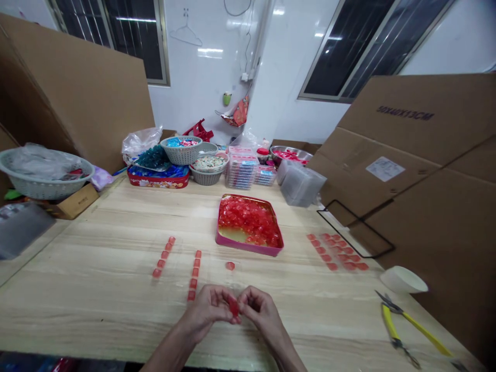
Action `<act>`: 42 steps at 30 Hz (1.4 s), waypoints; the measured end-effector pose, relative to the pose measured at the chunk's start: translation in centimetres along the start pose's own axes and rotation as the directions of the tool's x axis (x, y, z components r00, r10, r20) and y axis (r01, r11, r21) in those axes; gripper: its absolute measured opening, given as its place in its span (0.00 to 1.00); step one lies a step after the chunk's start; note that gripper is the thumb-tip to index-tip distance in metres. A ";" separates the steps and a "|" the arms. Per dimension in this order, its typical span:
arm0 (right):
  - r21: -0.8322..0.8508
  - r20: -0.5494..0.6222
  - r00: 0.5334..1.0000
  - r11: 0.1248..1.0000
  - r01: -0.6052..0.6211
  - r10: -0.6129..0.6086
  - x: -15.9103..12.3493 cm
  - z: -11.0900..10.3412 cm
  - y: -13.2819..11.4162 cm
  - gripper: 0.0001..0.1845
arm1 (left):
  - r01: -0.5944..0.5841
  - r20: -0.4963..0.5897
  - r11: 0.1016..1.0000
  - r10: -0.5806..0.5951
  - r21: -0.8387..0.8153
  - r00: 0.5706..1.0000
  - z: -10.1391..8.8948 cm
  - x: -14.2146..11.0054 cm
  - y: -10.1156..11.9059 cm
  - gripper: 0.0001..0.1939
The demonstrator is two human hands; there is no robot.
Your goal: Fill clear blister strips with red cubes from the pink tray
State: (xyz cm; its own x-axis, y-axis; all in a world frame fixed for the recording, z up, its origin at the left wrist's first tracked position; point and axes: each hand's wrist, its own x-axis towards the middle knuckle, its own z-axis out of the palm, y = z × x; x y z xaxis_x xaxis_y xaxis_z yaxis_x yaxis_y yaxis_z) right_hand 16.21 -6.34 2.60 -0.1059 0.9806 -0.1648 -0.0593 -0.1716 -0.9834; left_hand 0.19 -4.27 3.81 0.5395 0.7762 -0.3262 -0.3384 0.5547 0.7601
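Observation:
Between my two hands is a small translucent red piece (233, 306), too small to name more exactly. My left hand (211, 310) pinches it between thumb and fingers. The fingertips of my right hand (260, 308) are closed against its right edge. Just beyond my hands, a single red piece (230, 266) lies on a clear sheet. To the left, two rows of red pieces, a nearer row (195, 271) and a farther row (164, 256), rest on clear plastic. A pink-rimmed tin (248, 249) full of loose red pieces stands farther back.
On the right lie more rows of red pieces (337, 250), a black wire frame (358, 219), a white bowl (403, 279) and yellow-handled pliers (391, 325). Baskets (182, 154), stacked clear boxes (241, 168) and plastic cases (302, 183) line the back. Cardboard (418, 134) walls both sides.

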 end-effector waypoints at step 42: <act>-0.791 -0.176 0.916 0.606 0.086 -0.361 7.7 -0.2 1.8 0.09 | 0.213 -0.245 0.134 0.302 0.968 0.921 -0.6 9.1 1.2 0.10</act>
State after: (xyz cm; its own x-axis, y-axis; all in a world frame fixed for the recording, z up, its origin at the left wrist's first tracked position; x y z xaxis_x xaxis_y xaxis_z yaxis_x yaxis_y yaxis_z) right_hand 15.48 0.94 -0.48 0.0993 0.9767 0.1902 0.7401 0.0553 -0.6702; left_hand 4.21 3.65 1.46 0.2060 0.9560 -0.2087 0.8156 -0.0499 0.5764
